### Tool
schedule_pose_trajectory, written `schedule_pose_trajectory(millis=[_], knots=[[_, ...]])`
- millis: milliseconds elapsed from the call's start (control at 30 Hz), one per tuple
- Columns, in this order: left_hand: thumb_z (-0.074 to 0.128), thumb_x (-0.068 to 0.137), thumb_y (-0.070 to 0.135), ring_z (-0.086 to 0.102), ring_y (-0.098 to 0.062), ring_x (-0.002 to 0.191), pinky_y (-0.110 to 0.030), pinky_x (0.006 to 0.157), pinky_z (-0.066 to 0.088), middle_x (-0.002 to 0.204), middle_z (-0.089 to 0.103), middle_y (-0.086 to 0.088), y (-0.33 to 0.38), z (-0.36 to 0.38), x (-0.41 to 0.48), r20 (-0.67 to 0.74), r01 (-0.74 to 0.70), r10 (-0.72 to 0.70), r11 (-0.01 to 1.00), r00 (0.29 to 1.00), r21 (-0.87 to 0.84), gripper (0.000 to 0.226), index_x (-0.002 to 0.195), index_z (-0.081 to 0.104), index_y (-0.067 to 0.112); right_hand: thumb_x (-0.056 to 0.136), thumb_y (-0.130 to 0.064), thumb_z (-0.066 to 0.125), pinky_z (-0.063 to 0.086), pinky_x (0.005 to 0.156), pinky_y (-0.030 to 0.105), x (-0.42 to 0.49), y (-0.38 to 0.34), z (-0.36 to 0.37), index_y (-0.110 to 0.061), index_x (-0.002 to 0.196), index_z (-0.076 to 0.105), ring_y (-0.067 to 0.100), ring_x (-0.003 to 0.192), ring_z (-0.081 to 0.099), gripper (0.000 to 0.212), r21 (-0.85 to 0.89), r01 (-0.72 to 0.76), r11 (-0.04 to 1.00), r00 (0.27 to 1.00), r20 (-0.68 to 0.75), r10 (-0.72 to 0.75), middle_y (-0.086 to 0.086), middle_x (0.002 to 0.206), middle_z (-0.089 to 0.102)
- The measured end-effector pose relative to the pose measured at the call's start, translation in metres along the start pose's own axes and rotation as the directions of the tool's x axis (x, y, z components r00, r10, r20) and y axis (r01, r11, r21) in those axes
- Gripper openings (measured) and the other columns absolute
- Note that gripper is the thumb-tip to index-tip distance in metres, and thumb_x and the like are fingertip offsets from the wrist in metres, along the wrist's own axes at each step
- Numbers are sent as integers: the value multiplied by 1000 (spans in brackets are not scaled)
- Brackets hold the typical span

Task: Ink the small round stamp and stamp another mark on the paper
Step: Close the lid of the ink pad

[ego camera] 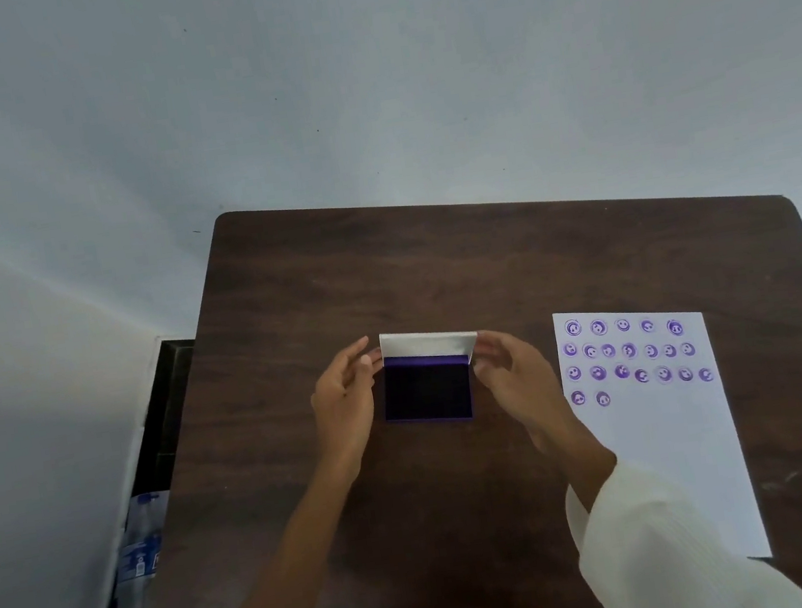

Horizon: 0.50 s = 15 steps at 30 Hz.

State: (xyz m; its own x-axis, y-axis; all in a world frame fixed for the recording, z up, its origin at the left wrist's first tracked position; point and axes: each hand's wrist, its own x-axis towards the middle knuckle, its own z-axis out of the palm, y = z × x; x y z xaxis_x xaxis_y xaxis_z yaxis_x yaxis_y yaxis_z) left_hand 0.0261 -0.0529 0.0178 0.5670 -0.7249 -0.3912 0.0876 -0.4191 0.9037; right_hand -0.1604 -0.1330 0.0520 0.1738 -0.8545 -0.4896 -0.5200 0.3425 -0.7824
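Right hand (pixel 512 375) pinches ink pad lid (pixel 428 344); left hand (pixel 346 404) merely touches it.

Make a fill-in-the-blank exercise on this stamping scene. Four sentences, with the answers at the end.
1. The ink pad lies on the table with its lid ____, not shut.
2. The paper lies to the ____ of the ink pad.
3. The round marks on the paper are ____ in colour.
4. The bottom row holds only ____ marks.

Missing words: open; right; purple; two.
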Motion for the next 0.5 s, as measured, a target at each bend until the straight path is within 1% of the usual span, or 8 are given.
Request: schedule_pose_trajectory(millis=[67,167,200,267,300,367,433,500], knots=[[49,104,18,68,0,107,-30,98,53,113,74,10,-5,-3,-9,2,-13,12,1000,1000,7,30,130,63,23,92,-3,56,43,72,6,-11,8,2,-25,125,56,-3,97,58,40,4,7,1000,1000,-19,-7,-16,109,62],[49,104,22,63,9,108,-24,96,52,110,70,23,-14,-8,-22,8,-37,36,993,999,115,30,128,64,29,90,-1,58,46,72,4,-24,21,6,-28,118,59,-3,98,61,38,-4,13,1000,1000,-22,-13,-20,105,65],[50,103,23,61,13,108,-22,96,51,110,68,26,-18,-10,-25,11,-44,43,986,999,160,29,128,64,31,90,-1,58,48,77,7,-27,25,8,-27,117,59,0,102,62,37,-9,5,1000,1000,-18,-6,-16,109,66],[51,103,25,57,19,107,-16,97,48,116,67,24,-26,-11,-30,24,-70,66,970,997,233,30,130,64,29,90,0,58,50,90,20,-31,34,13,-22,121,58,7,110,60,38,-36,-18,999,1000,-12,18,-6,121,66],[52,103,24,54,23,105,-9,95,46,120,66,21,-29,-12,-33,37,-87,80,960,996,267,30,131,63,27,90,0,58,50,95,26,-33,37,16,-20,124,57,10,114,59,40,-56,-31,998,999,-9,31,-2,126,64],[52,103,21,52,27,102,2,87,42,123,64,17,-34,-12,-35,64,-118,103,942,993,314,33,134,61,22,89,1,59,47,101,32,-34,43,21,-19,125,56,14,121,56,42,-83,-48,995,999,-11,47,0,132,61],[53,103,18,54,22,105,3,88,40,127,64,13,-37,-12,-37,82,-143,122,931,989,337,34,136,60,19,88,1,60,46,103,32,-34,47,24,-19,125,56,14,122,55,42,-88,-37,995,999,-21,35,1,133,61],[54,102,17,58,9,113,-2,93,41,131,65,8,-39,-13,-37,99,-165,139,919,985,359,35,136,60,18,88,1,60,46,102,30,-34,50,26,-18,124,57,13,121,56,42,-98,-24,995,999,-32,21,2,132,61]])
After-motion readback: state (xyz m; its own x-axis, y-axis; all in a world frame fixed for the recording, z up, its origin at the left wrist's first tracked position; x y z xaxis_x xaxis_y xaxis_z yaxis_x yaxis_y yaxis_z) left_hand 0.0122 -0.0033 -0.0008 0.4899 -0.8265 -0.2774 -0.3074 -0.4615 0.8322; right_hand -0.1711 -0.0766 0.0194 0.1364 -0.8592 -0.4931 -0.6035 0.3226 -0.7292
